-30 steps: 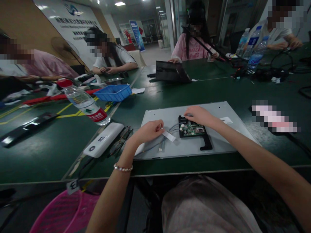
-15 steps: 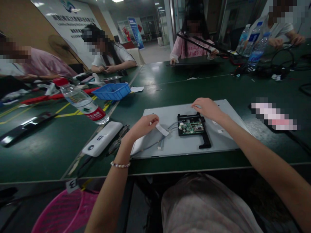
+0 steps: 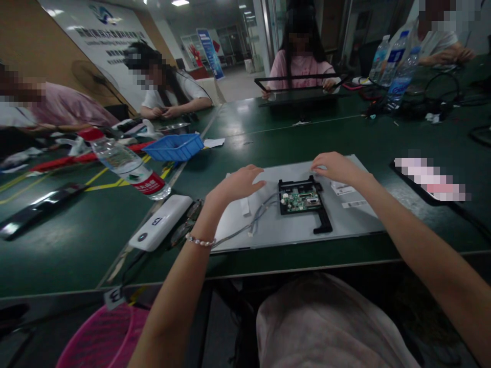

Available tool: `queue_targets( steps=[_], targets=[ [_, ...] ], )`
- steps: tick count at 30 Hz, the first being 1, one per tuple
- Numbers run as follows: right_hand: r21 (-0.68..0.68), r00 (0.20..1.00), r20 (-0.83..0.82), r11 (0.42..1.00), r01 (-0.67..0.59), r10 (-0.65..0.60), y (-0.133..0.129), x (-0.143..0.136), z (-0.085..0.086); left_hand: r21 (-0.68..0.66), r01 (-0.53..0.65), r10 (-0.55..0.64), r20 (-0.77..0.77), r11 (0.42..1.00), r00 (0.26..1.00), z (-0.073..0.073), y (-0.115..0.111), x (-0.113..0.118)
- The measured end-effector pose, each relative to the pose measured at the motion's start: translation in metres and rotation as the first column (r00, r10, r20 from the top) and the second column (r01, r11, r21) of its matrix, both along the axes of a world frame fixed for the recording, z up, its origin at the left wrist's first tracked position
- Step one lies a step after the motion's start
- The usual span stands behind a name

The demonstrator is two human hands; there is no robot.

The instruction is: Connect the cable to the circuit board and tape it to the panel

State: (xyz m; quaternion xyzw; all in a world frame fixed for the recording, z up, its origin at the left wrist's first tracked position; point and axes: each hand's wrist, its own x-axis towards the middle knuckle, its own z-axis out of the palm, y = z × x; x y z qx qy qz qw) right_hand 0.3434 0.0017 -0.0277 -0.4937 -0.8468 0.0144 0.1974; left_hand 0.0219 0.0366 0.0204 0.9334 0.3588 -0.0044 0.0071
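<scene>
A flat grey-white panel [image 3: 268,236] lies on the table before me. On it sits a black bracket [image 3: 324,223] with a green circuit board [image 3: 300,201], from which grey cables [image 3: 245,228] run left. My left hand [image 3: 240,185] hovers over the panel's left part, thumb and fingers apart, holding nothing. Below its fingers a white strip [image 3: 244,207] rests on the panel. My right hand [image 3: 335,167] is at the panel's far side, just beyond the bracket's corner. Its fingers are bent with the tips close together; whatever they pinch is hidden. White labels [image 3: 342,188] show under my right wrist.
Left of the panel are a white power bank [image 3: 161,222], eyeglasses [image 3: 186,225] and a tilted water bottle [image 3: 130,166]. A blue tray [image 3: 174,148] stands farther back. A phone [image 3: 429,179] lies right. A pink basket [image 3: 103,337] is below the table edge. Co-workers sit around.
My left hand has let go of the white strip, which now lies on the panel, and its fingers have spread. My right hand has shifted slightly right. The person opposite has tilted up a black frame.
</scene>
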Motion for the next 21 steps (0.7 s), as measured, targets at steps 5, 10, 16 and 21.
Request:
queue_targets(
  steps=[5, 10, 16, 21],
  targets=[
    [0.010, 0.999, 0.032, 0.999, 0.032, -0.032, 0.002, 0.004, -0.005, -0.186, 0.143, -0.148, -0.014, 0.972, 0.989, -0.010, -0.015, 0.036],
    [0.018, 0.998, -0.003, 0.998, 0.061, -0.061, 0.001, 0.000, -0.005, -0.228, 0.178, -0.154, 0.121, 0.957, 0.981, -0.031, -0.023, 0.036],
    [0.020, 0.995, -0.085, 0.998, 0.060, -0.058, -0.002, -0.021, -0.002, -0.262, 0.260, -0.208, 0.212, 0.929, 0.955, -0.032, -0.024, 0.033],
    [0.007, 0.996, -0.089, 0.999, 0.032, -0.032, -0.003, -0.040, 0.001, -0.267, 0.266, -0.208, 0.227, 0.926, 0.952, -0.030, -0.027, 0.036]
  ],
)
